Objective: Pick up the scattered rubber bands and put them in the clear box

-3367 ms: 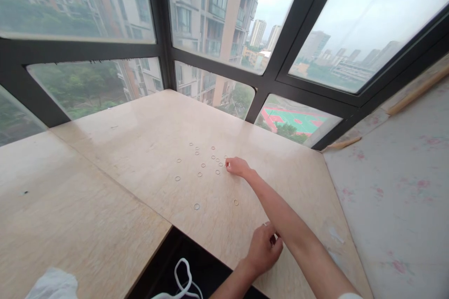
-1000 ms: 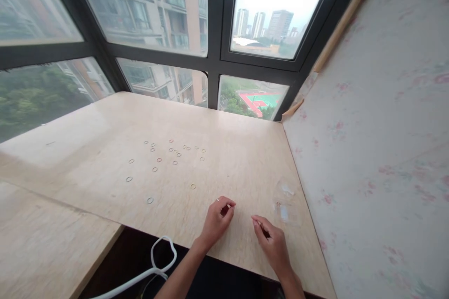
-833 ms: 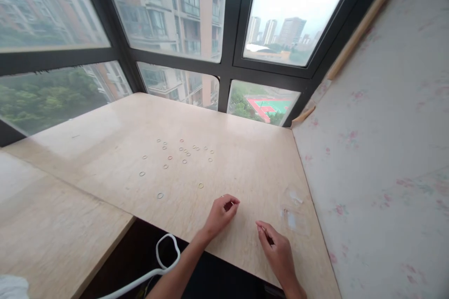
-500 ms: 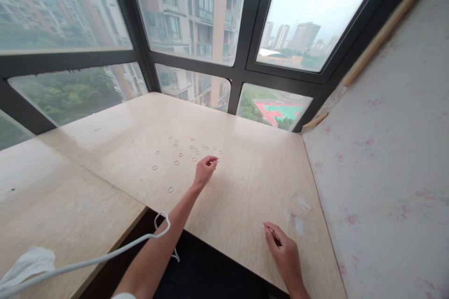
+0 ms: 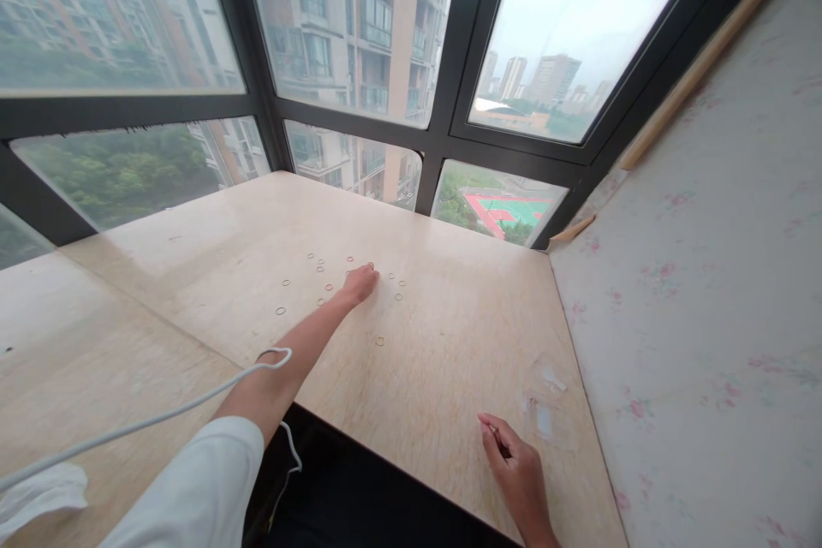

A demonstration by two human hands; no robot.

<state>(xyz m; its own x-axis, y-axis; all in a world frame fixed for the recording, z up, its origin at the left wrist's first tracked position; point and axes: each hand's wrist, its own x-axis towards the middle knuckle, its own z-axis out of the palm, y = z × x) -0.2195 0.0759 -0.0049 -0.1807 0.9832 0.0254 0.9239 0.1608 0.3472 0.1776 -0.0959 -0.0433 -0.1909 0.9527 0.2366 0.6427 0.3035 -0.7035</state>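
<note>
While the left hand (image 5: 363, 282) is set among rings (image 5: 384, 341), opening and hold hidden, the right hand (image 5: 519, 464) is pinched at five o'clock, contents unclear.

left arm: white sleeve (image 5: 193, 488), plain, loose, short | left hand (image 5: 362, 281): ungloved | right hand (image 5: 515, 467): ungloved

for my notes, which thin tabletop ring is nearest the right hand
The thin yellowish ring, alone between left hand and right hand; other visible rings lie farther.

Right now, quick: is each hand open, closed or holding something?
Left hand: at the rings; grip hidden, cannot be told.
Right hand: closed in a pinch; whether it holds anything cannot be told.
</note>
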